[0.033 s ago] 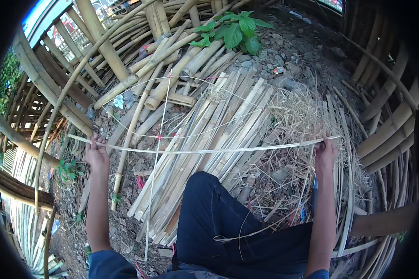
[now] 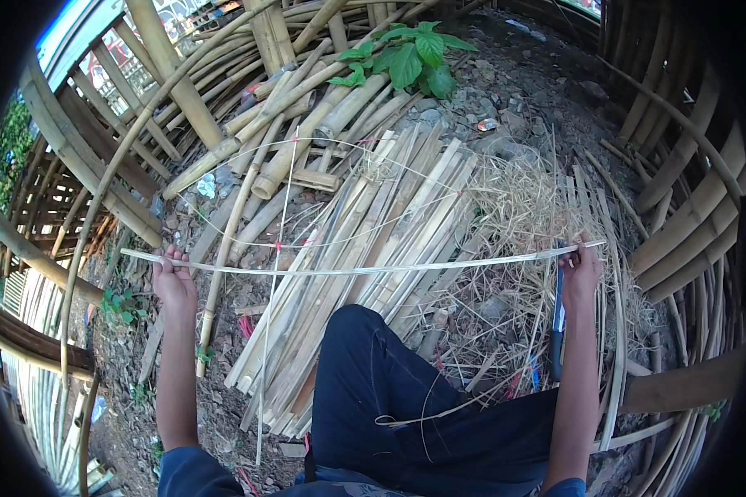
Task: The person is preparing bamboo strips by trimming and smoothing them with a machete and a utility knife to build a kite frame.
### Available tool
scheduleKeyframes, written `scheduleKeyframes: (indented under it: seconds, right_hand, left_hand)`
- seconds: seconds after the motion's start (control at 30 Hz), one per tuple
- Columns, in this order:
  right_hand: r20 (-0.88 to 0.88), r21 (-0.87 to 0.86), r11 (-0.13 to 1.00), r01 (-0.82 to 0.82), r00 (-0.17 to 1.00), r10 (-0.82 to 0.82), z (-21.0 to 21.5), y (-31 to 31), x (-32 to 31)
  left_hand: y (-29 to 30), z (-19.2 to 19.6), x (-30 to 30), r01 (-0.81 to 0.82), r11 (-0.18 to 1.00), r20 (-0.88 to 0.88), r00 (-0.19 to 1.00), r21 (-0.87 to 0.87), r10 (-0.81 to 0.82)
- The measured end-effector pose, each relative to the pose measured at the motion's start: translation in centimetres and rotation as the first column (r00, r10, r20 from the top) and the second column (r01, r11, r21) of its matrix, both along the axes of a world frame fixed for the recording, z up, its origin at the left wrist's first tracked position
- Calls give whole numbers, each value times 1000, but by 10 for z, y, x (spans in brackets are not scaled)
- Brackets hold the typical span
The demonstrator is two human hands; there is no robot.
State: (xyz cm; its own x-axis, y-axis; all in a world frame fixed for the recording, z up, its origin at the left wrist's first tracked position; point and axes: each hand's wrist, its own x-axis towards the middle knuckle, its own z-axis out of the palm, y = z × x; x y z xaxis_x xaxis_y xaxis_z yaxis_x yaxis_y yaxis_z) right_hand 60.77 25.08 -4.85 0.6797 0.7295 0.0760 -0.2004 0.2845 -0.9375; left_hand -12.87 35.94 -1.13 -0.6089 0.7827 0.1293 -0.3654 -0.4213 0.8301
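Knee (image 2: 365,348) in dark trousers, bent up at lower centre; taken as reference. Left of the knee and a little beyond it, the left hand (image 2: 174,286) is closed around one end of a long, thin, pale strip (image 2: 373,269). Right of the knee, the right hand (image 2: 578,269) pinches the strip near its other end. A dark flat tool (image 2: 558,331) hangs below that hand; its kind and how it is held cannot be told. The strip runs just beyond the knee, hand to hand, off the ground, sagging slightly mid-span. Against the paired frame: no shift in strip, hands or knee, so the span is being held steady, not fed or bent. Beyond the knee, under the strip: a pile of split slats (image 2: 406,207) on the ground. Beyond and right: loose straw (image 2: 522,207). Further off: whole poles (image 2: 307,108), then a green plant (image 2: 406,58).
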Motion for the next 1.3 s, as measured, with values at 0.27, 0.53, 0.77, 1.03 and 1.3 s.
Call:
scheduleKeyframes:
  seconds: [0.27, 0.53, 0.77, 1.03, 1.3]
  right_hand:
    - [-363, 132, 979, 156, 927, -99, 32, -102, 62]
    - [-456, 325, 943, 75, 886, 87, 33, -120, 74]
    - [-273, 197, 978, 61, 962, -5, 46, -117, 45]
    - [-209, 51, 998, 42, 977, -31, 39, -115, 50]
    - [-270, 41, 994, -101, 957, 109, 31, -100, 21]
  left_hand:
    - [-52, -1, 59, 89, 980, 369, 929, -180, -16]
    - [-72, -12, 34, 346, 887, 643, 762, -305, -76]
    - [-90, -32, 48, 162, 979, 198, 971, -120, -137]
    - [-174, 39, 187, 5, 994, -971, -216, -107, -103]
    - [-201, 61, 340, 460, 534, -697, -344, -710, -629]
